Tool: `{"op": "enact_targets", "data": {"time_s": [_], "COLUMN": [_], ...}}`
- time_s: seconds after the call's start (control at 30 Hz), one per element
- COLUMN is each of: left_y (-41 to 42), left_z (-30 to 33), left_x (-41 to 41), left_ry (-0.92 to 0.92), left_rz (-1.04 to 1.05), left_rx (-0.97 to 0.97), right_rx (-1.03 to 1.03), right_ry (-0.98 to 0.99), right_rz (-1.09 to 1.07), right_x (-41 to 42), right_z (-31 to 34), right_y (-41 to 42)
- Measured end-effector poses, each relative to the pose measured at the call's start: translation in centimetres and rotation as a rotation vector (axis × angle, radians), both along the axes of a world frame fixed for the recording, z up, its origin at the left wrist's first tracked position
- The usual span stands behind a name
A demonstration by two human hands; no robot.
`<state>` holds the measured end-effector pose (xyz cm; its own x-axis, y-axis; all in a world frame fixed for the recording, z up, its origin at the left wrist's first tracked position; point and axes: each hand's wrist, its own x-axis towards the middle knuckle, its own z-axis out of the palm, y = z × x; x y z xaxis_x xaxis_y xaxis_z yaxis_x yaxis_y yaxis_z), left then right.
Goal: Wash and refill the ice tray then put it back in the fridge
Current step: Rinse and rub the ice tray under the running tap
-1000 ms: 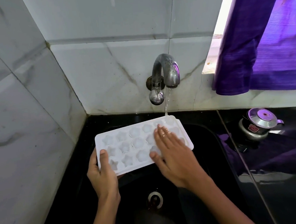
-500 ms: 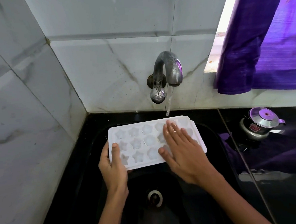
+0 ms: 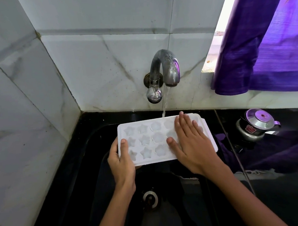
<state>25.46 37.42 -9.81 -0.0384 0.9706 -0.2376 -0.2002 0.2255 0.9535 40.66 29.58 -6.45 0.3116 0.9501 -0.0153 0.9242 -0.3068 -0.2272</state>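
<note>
Two bare, sleeveless forearms

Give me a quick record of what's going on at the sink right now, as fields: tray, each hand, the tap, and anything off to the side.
tray: white ice tray with star and flower moulds, held level over the black sink
left hand: left hand grips the tray's left edge, thumb on top
right hand: right hand lies flat on the tray's right half, fingers straight
tap: metal tap running, stream landing at the tray's far edge
side: small metal pot with lid on the counter to the right; purple curtain above it
</note>
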Motion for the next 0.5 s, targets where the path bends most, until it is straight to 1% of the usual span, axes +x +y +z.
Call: {"op": "enact_targets", "data": {"time_s": [0.07, 0.17, 0.23, 0.3, 0.4, 0.43, 0.5], "left_y": [-0.5, -0.6, -0.3, 0.2, 0.5, 0.4, 0.1], "left_z": [-0.1, -0.1, -0.1, -0.2, -0.6, -0.7, -0.7], "left_x": [0.6, 0.8, 0.4, -0.3, -0.5, -0.3, 0.4], "left_ry": [0.011, 0.017, 0.023, 0.019, 0.032, 0.041, 0.063], "left_rz": [-0.02, 0.004, 0.035, 0.063, 0.045, 0.027, -0.016], "left_rx": [-0.001, 0.018, 0.014, 0.003, 0.009, 0.018, 0.035], "right_rx": [-0.002, -0.014, -0.019, -0.017, 0.019, 0.021, 0.027], "right_ry": [-0.018, 0.013, 0.042, 0.024, 0.023, 0.013, -0.024], "right_rz": [0.04, 0.226, 0.28, 0.226, 0.073, 0.058, 0.099], "right_x": [-0.5, -2.6, -3.0, -2.2, -0.8, -0.8, -1.5], "right_z": [0.0, -0.4, -0.5, -0.9, -1.3, -1.3, -1.3], "right_y": [0.8, 0.8, 0.1, -0.3, 0.4, 0.9, 1.8]}}
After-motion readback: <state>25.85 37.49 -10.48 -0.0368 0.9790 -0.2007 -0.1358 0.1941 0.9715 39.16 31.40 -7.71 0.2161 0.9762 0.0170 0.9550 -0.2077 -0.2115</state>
